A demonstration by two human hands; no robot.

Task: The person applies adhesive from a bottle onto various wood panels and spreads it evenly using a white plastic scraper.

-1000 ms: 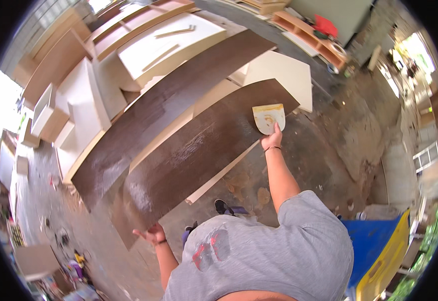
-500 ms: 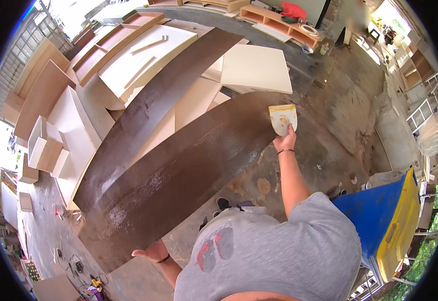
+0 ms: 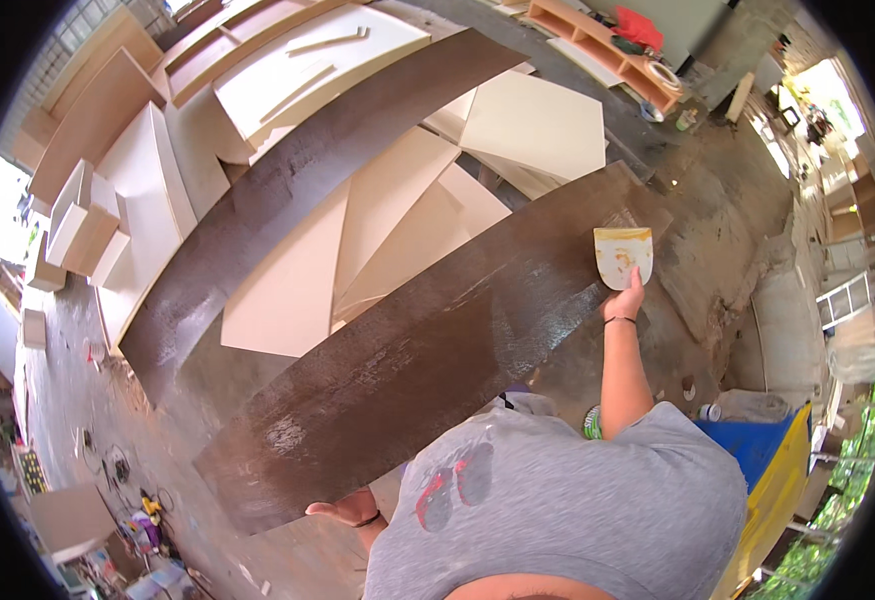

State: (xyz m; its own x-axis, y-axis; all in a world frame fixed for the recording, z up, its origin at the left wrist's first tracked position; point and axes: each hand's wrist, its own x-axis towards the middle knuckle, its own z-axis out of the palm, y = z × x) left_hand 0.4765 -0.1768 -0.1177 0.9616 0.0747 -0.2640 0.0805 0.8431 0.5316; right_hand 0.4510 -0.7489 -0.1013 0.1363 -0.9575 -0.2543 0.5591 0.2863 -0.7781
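Observation:
A long dark-brown sheet (image 3: 397,370), with wet-looking glossy streaks, stretches diagonally in front of me. My left hand (image 3: 345,508) is at its near lower edge, thumb pointing out to the left and the fingers partly hidden under the sheet. Over the sheet's far right end, my right hand (image 3: 623,293) grips a white flat scraper (image 3: 622,258) with a rounded lower end and yellowish smears. Its straight edge faces away from me. Beyond lies a second dark-brown strip (image 3: 297,180), resting across pale panels (image 3: 287,300).
Pale boards and box frames (image 3: 122,190) are stacked at the left. A low open shelf (image 3: 597,45) carries a red bag (image 3: 637,28) at the back. A blue and yellow board (image 3: 772,470) stands close on my right. Tools and cords (image 3: 152,505) lie on the floor, lower left.
The near sheet has shifted right and away from the second strip, so more pale panel shows between them. Both hands and the scraper have moved right in the picture; the view has also turned.

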